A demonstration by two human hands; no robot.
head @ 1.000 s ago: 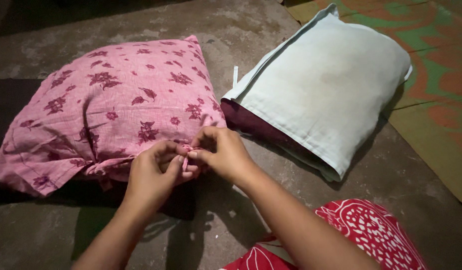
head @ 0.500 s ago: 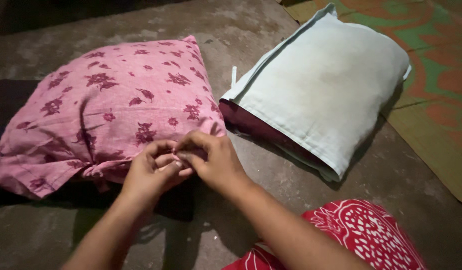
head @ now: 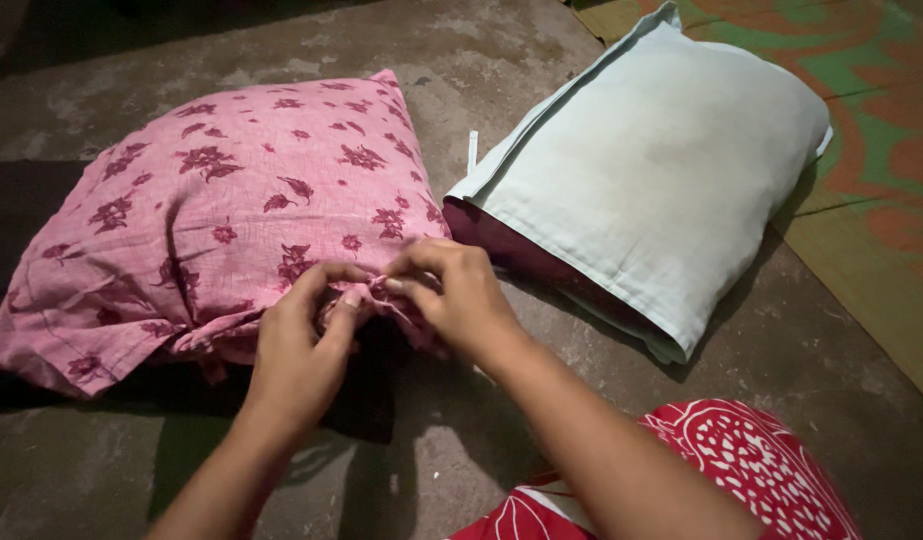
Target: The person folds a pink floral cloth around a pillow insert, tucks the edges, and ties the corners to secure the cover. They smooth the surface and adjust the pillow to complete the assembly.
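On a bare concrete floor [head: 541, 60], 2 hands work the near edge of a pink flowered pillow [head: 221, 200]: the left hand [head: 299, 345] and right hand [head: 461, 300] pinch its bunched cover in clenched fingers [head: 353, 298]. A pale blue pillow [head: 661, 170] lies just beside, partly on a patterned mat [head: 881, 140]; red printed cloth [head: 751, 470] fills the foreground.

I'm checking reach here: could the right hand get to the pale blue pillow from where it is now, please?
Probably yes: the right hand is pinching the pink pillow edge, and the pale blue pillow lies just beyond, nothing between.
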